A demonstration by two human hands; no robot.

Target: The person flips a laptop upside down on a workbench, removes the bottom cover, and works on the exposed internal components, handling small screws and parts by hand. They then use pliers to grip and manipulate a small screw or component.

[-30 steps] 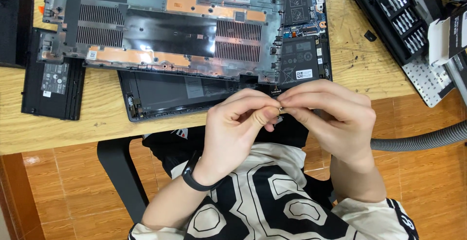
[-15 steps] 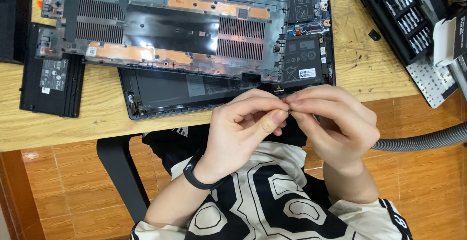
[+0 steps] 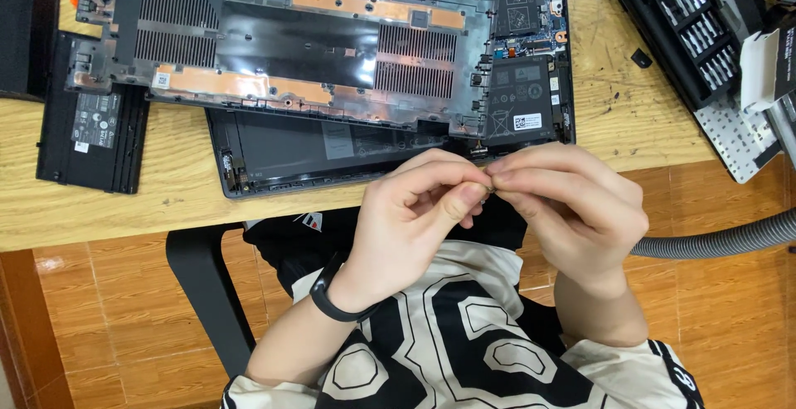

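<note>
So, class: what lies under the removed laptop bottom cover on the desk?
Under the cover lies the open laptop base, its near edge and right-hand boards showing. The rest of the base is covered.

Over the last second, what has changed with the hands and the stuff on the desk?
Very little. Both hands, left hand and right hand, stay fingertip to fingertip below the desk edge, pinching a tiny part too small to identify; the fingers only shifted slightly. The opened laptop, the black battery pack and the screwdriver bit case lie where they were.
</note>
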